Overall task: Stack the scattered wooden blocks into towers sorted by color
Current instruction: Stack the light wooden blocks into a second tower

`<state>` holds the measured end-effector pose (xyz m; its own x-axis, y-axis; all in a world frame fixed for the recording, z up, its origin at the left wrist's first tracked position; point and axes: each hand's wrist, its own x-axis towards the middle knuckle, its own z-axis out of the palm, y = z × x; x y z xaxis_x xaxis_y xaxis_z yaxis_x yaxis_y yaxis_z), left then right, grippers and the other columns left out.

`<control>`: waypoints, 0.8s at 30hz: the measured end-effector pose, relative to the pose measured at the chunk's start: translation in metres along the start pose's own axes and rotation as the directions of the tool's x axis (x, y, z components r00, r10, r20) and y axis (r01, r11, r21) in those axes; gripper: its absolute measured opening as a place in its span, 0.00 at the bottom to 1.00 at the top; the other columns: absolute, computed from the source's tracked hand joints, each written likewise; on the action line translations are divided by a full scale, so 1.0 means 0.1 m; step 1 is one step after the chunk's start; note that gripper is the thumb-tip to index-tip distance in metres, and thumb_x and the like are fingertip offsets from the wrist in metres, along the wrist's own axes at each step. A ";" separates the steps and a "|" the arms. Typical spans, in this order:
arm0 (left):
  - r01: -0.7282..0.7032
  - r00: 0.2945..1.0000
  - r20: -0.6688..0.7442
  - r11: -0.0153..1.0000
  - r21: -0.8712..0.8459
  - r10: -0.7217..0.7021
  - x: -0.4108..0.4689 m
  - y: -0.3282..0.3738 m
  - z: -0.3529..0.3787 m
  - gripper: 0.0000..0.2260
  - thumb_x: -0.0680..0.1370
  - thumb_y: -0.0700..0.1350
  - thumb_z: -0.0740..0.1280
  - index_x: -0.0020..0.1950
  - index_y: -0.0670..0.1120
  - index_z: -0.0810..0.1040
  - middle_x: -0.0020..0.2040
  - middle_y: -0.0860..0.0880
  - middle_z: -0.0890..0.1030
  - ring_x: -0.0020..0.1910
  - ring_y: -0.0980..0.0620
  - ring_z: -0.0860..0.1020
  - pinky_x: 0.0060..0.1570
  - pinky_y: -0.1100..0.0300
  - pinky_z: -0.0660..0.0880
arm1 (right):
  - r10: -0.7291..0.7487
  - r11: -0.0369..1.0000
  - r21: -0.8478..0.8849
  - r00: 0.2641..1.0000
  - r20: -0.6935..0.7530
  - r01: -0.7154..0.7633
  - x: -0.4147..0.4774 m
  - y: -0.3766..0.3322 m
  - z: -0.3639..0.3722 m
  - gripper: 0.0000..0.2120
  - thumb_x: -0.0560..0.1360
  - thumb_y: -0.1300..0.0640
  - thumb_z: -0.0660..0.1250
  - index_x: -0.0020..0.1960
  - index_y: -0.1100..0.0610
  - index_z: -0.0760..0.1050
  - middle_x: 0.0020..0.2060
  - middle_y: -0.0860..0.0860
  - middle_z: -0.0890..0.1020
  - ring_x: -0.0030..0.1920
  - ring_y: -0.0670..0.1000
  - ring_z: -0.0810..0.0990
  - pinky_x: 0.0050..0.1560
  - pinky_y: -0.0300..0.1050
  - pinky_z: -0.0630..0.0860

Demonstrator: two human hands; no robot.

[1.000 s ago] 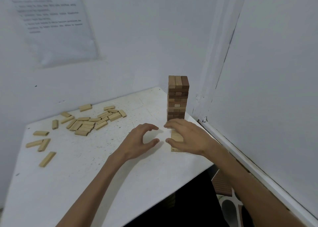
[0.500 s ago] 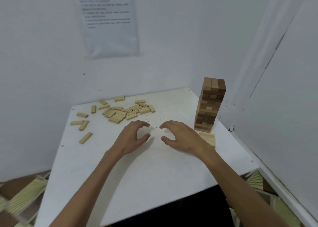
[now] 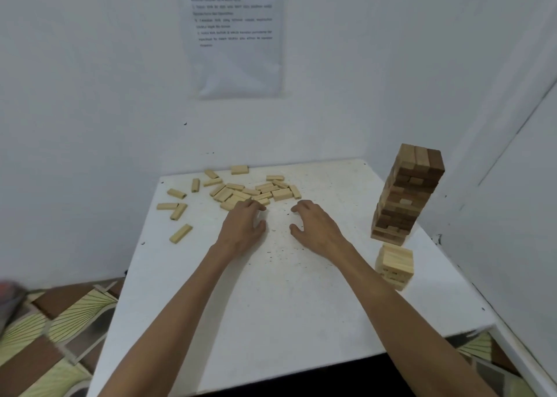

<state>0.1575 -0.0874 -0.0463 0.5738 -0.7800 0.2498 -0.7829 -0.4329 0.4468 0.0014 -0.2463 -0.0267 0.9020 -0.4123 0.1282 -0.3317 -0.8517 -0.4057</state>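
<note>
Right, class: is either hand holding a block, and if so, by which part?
Neither hand holds anything. The left hand is at the near edge of the loose light blocks, gripping none; the right hand is empty above the table.

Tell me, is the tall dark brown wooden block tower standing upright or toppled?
Standing. The tall dark brown wooden block tower sits on the white table, layers stacked; any lean may be lens distortion.

Both hands empty, fingers loosely curled above table [image 3: 271, 312]. Left hand [image 3: 242, 229] at near edge of block pile [image 3: 250, 190]; right hand [image 3: 315, 226] alongside. Tower [image 3: 407, 197] and short stack [image 3: 393, 265] well right of it.
</note>
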 end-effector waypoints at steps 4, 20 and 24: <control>-0.018 0.994 -0.109 0.999 0.044 0.023 0.13 -0.04 0.04 0.14 0.78 0.40 0.69 0.63 0.45 0.81 0.62 0.48 0.80 0.62 0.46 0.74 0.56 0.52 0.75 | 0.054 0.999 -0.005 0.997 -0.050 -0.054 0.26 0.04 0.10 0.23 0.82 0.54 0.64 0.74 0.60 0.69 0.73 0.54 0.70 0.69 0.55 0.71 0.61 0.52 0.76; -0.126 0.981 -0.126 0.979 0.160 0.147 0.39 -0.24 0.09 0.08 0.79 0.47 0.68 0.57 0.48 0.81 0.59 0.52 0.81 0.61 0.48 0.73 0.56 0.49 0.71 | 0.169 0.984 0.110 0.934 -0.314 -0.141 0.52 0.16 0.28 0.08 0.81 0.57 0.68 0.58 0.59 0.79 0.53 0.53 0.82 0.60 0.55 0.74 0.47 0.47 0.75; -0.147 0.980 -0.118 0.983 0.111 0.160 0.34 -0.24 0.06 0.07 0.78 0.49 0.70 0.53 0.48 0.80 0.54 0.53 0.82 0.59 0.49 0.71 0.57 0.52 0.67 | 0.190 0.980 0.131 0.903 -0.385 -0.150 0.47 0.18 0.34 0.02 0.79 0.62 0.69 0.51 0.59 0.80 0.46 0.53 0.82 0.53 0.54 0.75 0.41 0.44 0.70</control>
<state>0.1940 -0.1065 -0.0534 0.4652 -0.7805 0.4175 -0.8807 -0.3606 0.3073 0.0469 -0.2696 -0.0582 0.6452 -0.6585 0.3875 -0.4238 -0.7304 -0.5356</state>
